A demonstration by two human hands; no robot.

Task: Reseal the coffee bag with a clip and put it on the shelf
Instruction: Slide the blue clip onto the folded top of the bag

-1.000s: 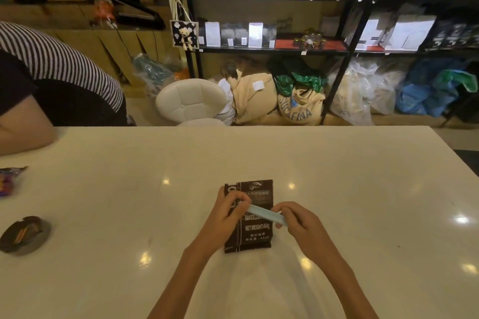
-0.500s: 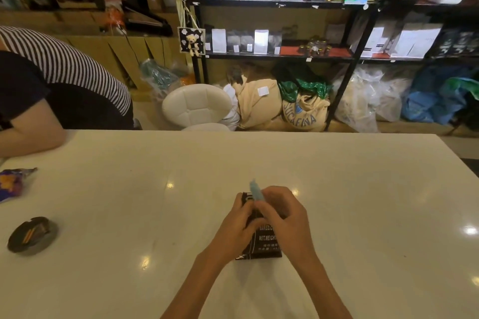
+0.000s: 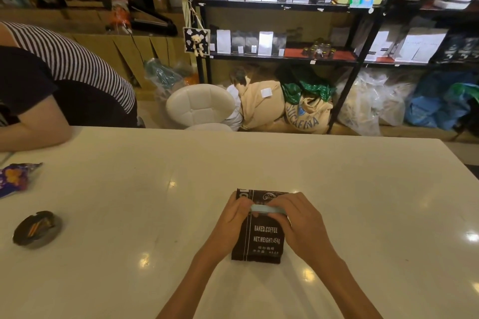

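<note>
A dark brown coffee bag (image 3: 261, 238) lies flat on the white table (image 3: 155, 202), printed "BAKED.COFFEE". A light blue clip (image 3: 268, 209) runs across the bag near its top. My left hand (image 3: 230, 223) pinches the clip's left end and the bag's left edge. My right hand (image 3: 298, 223) covers the clip's right end and the bag's right side. Beyond the table stands the black shelf (image 3: 274, 55), stocked with white and dark bags.
Another person in a striped top (image 3: 64, 72) leans on the table at the far left. A purple snack wrapper (image 3: 14, 179) and a dark ashtray (image 3: 36, 229) lie on the left. A white stool (image 3: 199, 105) and sacks (image 3: 305, 114) stand before the shelf.
The clip went from slanted in my right hand, to upright at the bag's top, to level across the bag. Both hands now press on it.
</note>
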